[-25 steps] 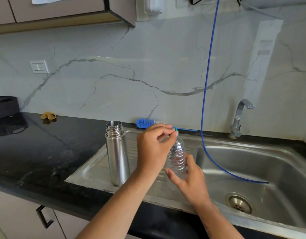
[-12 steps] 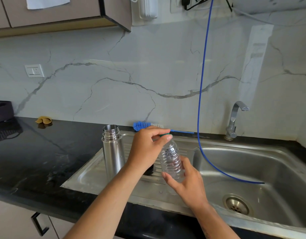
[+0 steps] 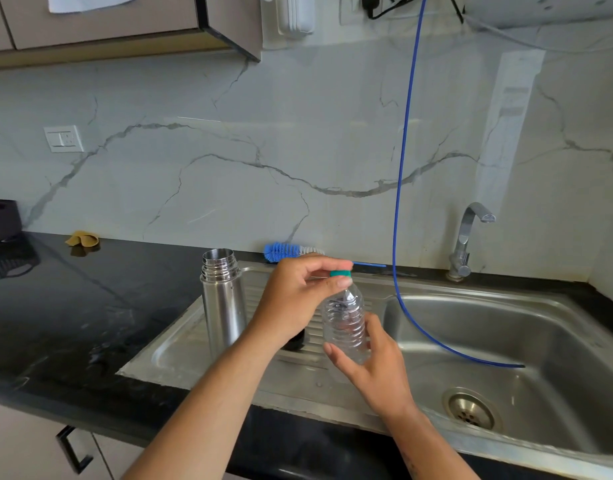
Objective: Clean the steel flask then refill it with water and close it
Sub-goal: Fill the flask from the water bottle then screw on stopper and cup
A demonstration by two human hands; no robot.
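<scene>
Shiny steel flask point(image 3: 223, 303) stands upright, uncapped.

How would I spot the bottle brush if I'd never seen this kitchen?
Find the steel sink, then look along the black counter edge behind its draining board, against the marble wall. The bottle brush lies flat there, just behind the open steel flask; its fuzzy blue bristles set it apart.
</scene>
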